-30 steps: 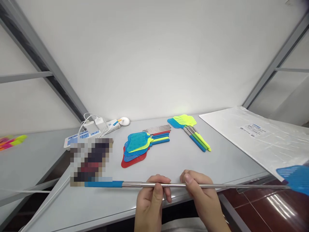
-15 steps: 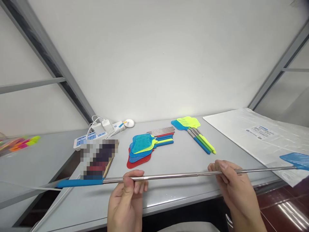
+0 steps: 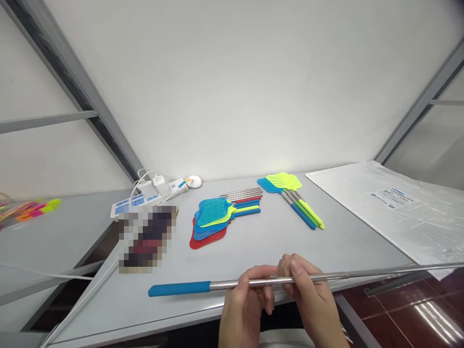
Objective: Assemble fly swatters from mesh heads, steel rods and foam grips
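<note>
Since the metal rod is long, left hand and right hand clamp it side by side, perhaps for control

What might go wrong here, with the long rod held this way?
The left hand and right hand sit close together on the metal rod, so its ends might swing. One end runs out of view near the white package and could catch something unseen. The blue handle might brush the stacked swatters if swung forward.
</note>
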`<state>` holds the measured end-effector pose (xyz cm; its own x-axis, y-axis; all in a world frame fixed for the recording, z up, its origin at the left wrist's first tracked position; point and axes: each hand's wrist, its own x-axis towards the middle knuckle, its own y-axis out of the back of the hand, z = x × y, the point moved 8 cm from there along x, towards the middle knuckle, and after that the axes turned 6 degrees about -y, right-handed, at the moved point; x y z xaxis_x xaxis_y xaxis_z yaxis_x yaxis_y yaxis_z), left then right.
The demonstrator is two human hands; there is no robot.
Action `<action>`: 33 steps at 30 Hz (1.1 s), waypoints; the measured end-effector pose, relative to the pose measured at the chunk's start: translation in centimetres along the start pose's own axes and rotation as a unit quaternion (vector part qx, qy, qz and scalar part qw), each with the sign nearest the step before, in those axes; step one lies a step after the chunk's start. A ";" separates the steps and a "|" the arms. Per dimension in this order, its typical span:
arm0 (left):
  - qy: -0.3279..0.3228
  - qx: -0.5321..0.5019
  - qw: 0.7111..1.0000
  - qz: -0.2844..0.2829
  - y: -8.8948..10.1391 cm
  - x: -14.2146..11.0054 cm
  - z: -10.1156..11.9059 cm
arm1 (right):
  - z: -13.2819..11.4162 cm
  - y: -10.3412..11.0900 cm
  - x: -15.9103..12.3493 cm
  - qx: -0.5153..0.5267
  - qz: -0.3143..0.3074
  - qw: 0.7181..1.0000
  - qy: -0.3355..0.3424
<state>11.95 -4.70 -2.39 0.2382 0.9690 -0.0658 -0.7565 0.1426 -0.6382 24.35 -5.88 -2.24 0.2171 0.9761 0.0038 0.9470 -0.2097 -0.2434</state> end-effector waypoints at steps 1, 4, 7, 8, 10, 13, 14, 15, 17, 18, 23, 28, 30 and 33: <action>-0.011 0.008 1.000 0.011 0.2 0.0 0.3 | 0.2 -0.4 -0.1 -0.008 -0.010 1.000 -0.004; -0.061 0.036 0.995 0.076 1.6 0.3 1.7 | -0.2 0.2 -0.1 -0.032 0.007 0.999 0.011; -0.094 0.039 0.982 0.158 3.8 0.7 3.5 | -1.1 2.3 0.4 -0.036 0.056 0.997 0.033; -0.111 0.035 0.976 0.186 4.7 0.7 4.4 | -1.3 3.3 0.6 -0.021 0.079 0.996 0.036; -0.154 0.026 0.962 0.225 6.0 0.8 6.0 | -1.6 5.0 1.0 0.024 0.127 0.991 0.036; -0.179 0.029 0.958 0.221 6.6 0.9 7.2 | -1.5 6.5 1.5 0.061 0.161 0.985 0.017; -0.173 0.033 0.961 0.211 6.5 1.0 7.2 | -1.6 6.8 1.7 0.070 0.167 0.983 0.013; -0.163 0.037 0.965 0.201 6.4 1.0 7.0 | -1.6 7.1 1.8 0.084 0.173 0.981 0.012; -0.150 0.040 0.971 0.180 6.2 1.3 6.8 | -1.9 8.0 2.1 0.120 0.187 0.975 0.016; -0.153 0.035 0.972 0.175 6.3 1.4 7.0 | -2.1 8.6 2.1 0.138 0.200 0.970 0.021; -0.223 0.009 0.951 0.215 8.3 1.9 9.8 | -2.7 10.5 2.4 0.127 0.233 0.963 0.045; -0.204 -0.044 0.952 0.224 8.0 2.0 9.8 | -2.5 9.0 2.5 0.125 0.202 0.970 0.047; -0.213 -0.060 0.944 0.246 7.7 1.6 9.6 | -2.8 8.4 2.4 0.132 0.202 0.968 0.063; -0.248 -0.095 0.917 0.298 7.6 0.8 9.6 | -3.5 7.6 2.0 0.154 0.210 0.961 0.098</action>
<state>0.56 -0.92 0.06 -0.5251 0.8425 -0.1202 -0.5313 -0.4349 -0.7270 32.84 -5.68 -0.69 0.6340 0.7731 0.0184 0.6579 -0.5267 -0.5383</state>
